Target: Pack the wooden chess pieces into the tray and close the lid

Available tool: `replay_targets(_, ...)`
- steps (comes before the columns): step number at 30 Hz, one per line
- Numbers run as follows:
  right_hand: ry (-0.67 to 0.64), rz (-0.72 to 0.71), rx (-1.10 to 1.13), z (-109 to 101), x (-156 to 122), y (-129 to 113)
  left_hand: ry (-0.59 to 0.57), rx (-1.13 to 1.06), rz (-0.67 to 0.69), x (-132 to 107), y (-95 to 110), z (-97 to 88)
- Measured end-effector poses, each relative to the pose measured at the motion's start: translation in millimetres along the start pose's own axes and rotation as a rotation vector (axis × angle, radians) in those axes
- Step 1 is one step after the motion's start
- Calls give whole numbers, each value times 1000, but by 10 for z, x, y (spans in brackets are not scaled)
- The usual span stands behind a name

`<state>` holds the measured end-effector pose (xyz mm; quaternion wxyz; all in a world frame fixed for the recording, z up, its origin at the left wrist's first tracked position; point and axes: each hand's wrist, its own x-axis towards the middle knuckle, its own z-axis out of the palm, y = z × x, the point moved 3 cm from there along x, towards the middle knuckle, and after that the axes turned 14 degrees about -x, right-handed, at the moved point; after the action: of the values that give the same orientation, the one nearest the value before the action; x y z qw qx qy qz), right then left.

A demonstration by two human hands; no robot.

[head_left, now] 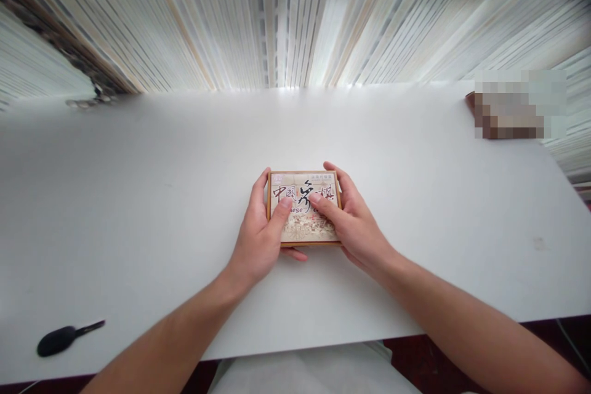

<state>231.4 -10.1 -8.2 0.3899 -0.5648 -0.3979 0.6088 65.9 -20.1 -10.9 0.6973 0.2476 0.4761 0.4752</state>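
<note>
A flat wooden box [302,188] with Chinese characters printed on its lid lies in the middle of the white table [138,184]. My left hand [258,234] grips its left edge, fingers wrapped round the side and thumb pressed on the lid. My right hand [353,221] grips the right edge the same way, thumb lying across the lid's centre. Both thumbs nearly meet on the lid.
A small black object with a thin tail [62,338] lies near the table's front left edge. A brown item, partly blurred out [508,114], sits at the far right. Striped curtains [286,18] hang behind the table.
</note>
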Motion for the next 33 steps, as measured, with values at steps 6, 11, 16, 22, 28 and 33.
replay_targets(6,-102,-83,-123,3,-78,-36,3,12,39,-6,67,5)
replay_targets(11,-117,-63,-172,12,-91,-31,-3,107,-10,-10,93,16)
replay_targets(16,-112,-55,-98,52,-86,-25,-38,110,13,7,72,24)
replay_targets(22,-142,-56,-24,87,-94,-11,-75,61,7,26,31,32)
replay_targets(28,-114,-95,-69,57,-64,35,-70,125,63,31,43,19)
replay_targets(33,-84,-78,-126,49,-38,69,-5,207,120,40,55,-12)
